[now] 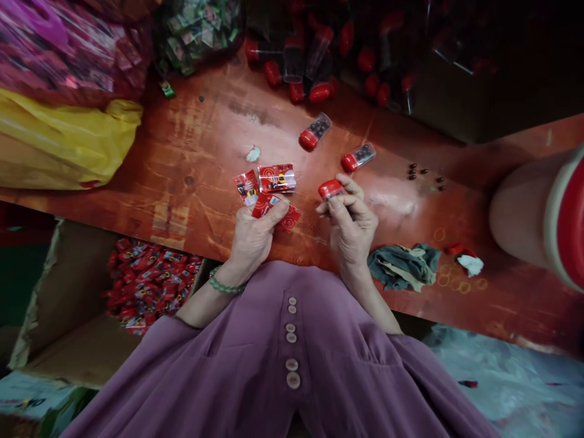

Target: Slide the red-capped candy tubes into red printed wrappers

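Observation:
My left hand (pixel 256 234), with a green bead bracelet at the wrist, pinches a red printed label (pixel 264 205) between thumb and fingers. Other red labels (pixel 277 177) lie on the table just beyond it. My right hand (pixel 353 219) grips a small red-capped container (pixel 330 189); its clear part is mostly hidden by my fingers. Two more clear containers with red ends and dark balls inside lie farther back, one (pixel 316 131) behind the gap between my hands and one (pixel 358 157) just beyond my right hand.
A cardboard box (pixel 50 304) of red packets stands lower left. Bags (pixel 68 143) fill the upper left. Red-capped containers (pixel 296 61) are piled at the back. Dark balls (pixel 424 171), a cloth (pixel 404 266), rubber bands and a large tub (pixel 529 207) are at the right.

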Available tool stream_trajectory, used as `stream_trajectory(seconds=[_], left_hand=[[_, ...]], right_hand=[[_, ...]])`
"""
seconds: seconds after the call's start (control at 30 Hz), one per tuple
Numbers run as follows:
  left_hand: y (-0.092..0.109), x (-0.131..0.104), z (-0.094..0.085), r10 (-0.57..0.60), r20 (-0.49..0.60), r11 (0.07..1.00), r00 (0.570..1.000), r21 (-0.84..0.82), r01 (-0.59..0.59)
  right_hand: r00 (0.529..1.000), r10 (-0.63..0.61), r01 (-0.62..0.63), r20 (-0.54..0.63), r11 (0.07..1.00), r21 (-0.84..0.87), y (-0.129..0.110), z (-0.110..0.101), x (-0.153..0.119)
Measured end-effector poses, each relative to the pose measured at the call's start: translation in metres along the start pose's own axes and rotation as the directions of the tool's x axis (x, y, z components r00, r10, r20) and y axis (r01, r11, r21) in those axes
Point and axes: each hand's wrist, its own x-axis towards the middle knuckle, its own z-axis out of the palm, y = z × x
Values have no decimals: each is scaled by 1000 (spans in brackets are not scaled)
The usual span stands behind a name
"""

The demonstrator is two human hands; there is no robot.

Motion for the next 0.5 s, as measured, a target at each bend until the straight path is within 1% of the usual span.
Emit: stream_trajectory(seconds=[0.07,0.1,0.17,0.23,0.33,0.5], left_hand=[[0,1,0,2,29,1000,1000,11,-2],[-1,2,0,17,49,999,999,30,-19],[-2,3,-1,62,79,994,995,80,-69],[-3,4,-3,91,90,988,992,118,-101],[-2,5,-6,66,100,994,993,84,-75],[2,6,-8,52,113,998,992,23,-54]], right_hand=[[998,-28,28,-57,1000,1,-2,2,-1],[999,-34,34,-41,999,-8,-4,4,-2],[999,-36,37,32,998,-44,-8,10,-4],[998,-46,50,53,995,-87,-12,16,-3],[996,-54,61,66,991,-118,-13,21,-1],[990,-39,55,136,992,-116,-12,21,0]])
